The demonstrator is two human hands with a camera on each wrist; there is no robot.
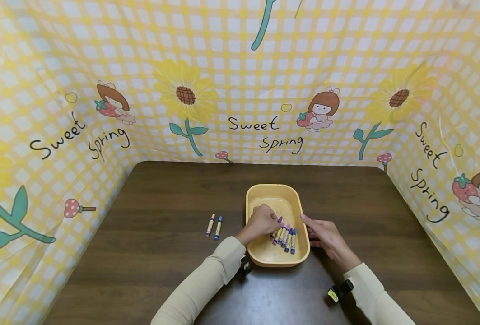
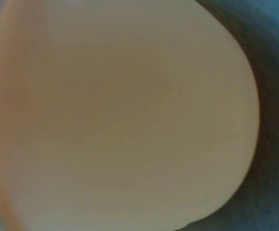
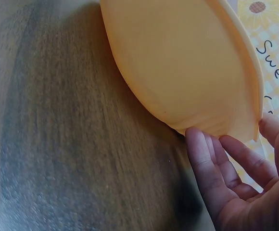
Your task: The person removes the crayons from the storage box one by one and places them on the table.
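Observation:
A yellow plastic tray (image 1: 274,262) sits on the table with several crayons (image 1: 287,237) lying side by side inside it. My left hand (image 1: 261,222) reaches over its left side, fingers bent, pinching a purple-tipped crayon (image 1: 280,220) beside that row; the fingers partly cover it. At the tray's right side, my right hand (image 1: 325,235) grips the wall, thumb at the rim and fingers (image 3: 202,154) against the outside. In the left wrist view, a blurred pale yellow surface (image 2: 130,115) fills most of the picture, hiding the hand.
To the left of the tray, a white-tipped crayon (image 1: 210,225) and a blue crayon (image 1: 218,228) lie on the dark wooden table (image 1: 150,253). A yellow checked cloth (image 1: 240,81) with printed flowers surrounds the table at the back and sides.

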